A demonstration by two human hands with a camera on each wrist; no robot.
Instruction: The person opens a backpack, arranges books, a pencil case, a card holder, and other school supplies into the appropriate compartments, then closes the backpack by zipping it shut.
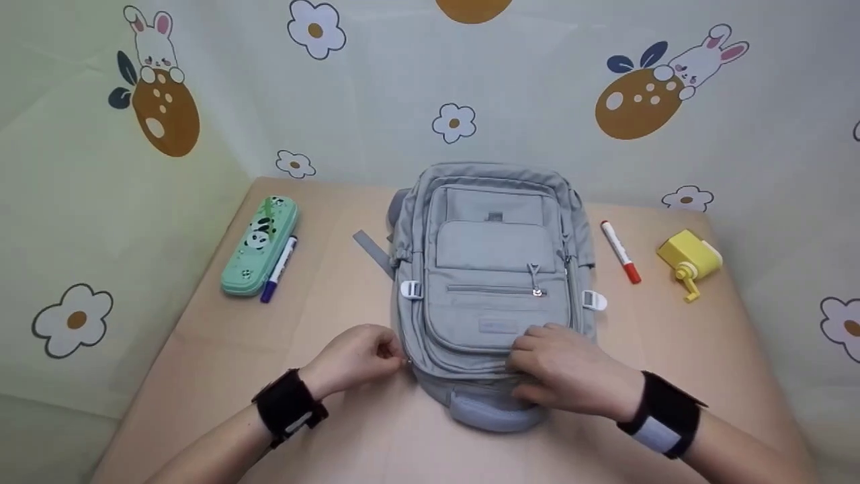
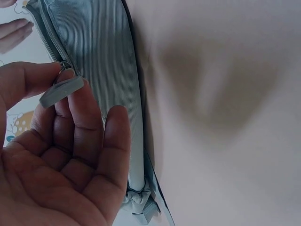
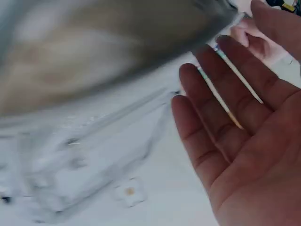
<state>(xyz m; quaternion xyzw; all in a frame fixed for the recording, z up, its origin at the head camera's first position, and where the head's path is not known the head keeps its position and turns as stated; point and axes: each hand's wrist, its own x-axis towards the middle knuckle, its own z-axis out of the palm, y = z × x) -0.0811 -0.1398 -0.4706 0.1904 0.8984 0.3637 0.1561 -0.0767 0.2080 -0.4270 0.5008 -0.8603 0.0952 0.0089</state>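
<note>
A grey backpack (image 1: 497, 245) lies on the table, its padded top handle (image 1: 497, 411) toward me. At its near left edge, my left hand (image 1: 356, 359) pinches a zipper pull (image 2: 62, 91) between thumb and fingers; the left wrist view shows the zipper track running beside it. Over the near right part of the bag is my right hand (image 1: 571, 370). In the right wrist view its fingers (image 3: 200, 127) are extended and hold nothing, close to the bag. That view is blurred, so whether they touch the fabric is unclear.
To the left lie a green panda pencil case (image 1: 259, 245) and a blue-capped marker (image 1: 279, 269). On the right are a red-capped marker (image 1: 619, 250) and a yellow device with a crank, probably a pencil sharpener (image 1: 689, 255). A patterned curtain (image 1: 376, 87) stands behind the table (image 1: 322, 282).
</note>
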